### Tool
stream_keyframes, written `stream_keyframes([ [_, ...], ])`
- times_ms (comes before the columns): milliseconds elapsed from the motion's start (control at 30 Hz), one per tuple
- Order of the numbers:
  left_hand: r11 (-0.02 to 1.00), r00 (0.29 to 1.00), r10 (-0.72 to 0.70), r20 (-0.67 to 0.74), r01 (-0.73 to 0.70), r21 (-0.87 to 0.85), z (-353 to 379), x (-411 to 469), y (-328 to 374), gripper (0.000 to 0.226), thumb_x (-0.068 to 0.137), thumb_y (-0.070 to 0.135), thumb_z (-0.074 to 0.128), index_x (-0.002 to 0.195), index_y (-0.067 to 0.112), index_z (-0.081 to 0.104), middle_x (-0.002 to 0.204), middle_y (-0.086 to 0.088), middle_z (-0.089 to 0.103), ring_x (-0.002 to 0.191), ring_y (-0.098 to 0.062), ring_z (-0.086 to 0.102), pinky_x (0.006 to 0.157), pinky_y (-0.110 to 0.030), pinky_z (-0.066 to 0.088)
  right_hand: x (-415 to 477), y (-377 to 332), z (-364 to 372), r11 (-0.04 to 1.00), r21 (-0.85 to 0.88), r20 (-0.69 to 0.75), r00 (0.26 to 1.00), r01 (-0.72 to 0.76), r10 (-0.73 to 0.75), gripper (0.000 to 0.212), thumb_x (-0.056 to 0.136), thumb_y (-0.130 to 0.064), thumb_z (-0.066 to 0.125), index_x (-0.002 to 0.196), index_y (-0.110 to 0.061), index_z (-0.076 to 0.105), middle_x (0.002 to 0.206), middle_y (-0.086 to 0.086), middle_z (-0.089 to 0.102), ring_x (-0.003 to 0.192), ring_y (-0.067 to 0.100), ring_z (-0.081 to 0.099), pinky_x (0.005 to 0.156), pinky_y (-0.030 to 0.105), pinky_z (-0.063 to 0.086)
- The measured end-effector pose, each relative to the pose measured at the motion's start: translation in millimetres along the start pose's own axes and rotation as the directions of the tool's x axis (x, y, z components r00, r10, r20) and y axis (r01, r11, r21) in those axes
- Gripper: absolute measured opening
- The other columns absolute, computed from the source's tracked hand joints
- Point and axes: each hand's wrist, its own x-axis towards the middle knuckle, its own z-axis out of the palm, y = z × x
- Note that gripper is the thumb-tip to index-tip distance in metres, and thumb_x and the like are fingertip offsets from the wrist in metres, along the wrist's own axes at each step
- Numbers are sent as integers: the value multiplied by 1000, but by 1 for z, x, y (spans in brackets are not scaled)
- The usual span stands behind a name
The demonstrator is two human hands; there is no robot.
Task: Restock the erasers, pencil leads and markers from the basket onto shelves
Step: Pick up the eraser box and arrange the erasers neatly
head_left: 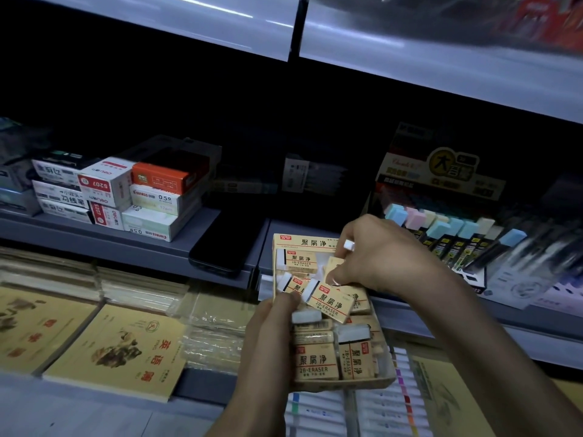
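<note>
The left hand [268,339] grips the eraser box [331,351] by its left side, thumb pressed on top. Above the box, the right hand [375,253] pinches one eraser [329,301] with its fingertips, over the packed erasers.

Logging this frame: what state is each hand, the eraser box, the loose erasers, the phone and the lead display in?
Left hand: gripping the tan cardboard eraser box from its left side.
Tan cardboard eraser box: open, held tilted in front of the shelf, partly filled.
Right hand: pinching a tan-sleeved 2B eraser over the box.
Black phone: flat on the grey shelf, screen dark.
Pastel-capped pencil lead display: upright, stocked.
</note>
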Motion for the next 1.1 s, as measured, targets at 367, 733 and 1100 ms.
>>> stream_keyframes([
  [367,1000,1000,0,10,0,-9,-1,-2,2,43,87,50,60,108,14,72,97,-16,77,81,-34,74,63,-41,59,1,9,-1,966,248,8,997,76,-80,26,75,-25,91,89,-26,69,88,-4,73,83,15,72,77,40,62],
  [733,1000,1000,7,20,-7,18,0,-4,2,46,86,53,60,106,14,73,92,-14,77,78,-33,74,62,-40,58,0,22,-18,901,388,-172,976,194,-136,10,88,-32,72,92,-26,65,91,-6,67,74,11,61,60,34,48],
  [1100,999,999,5,33,-6,35,1,-4,2,50,86,55,58,109,12,72,100,-20,77,87,-36,75,82,-53,60,8,21,-2,982,187,-109,994,38,-17,18,82,-45,76,73,-29,74,76,-9,72,75,11,65,63,29,52],
])
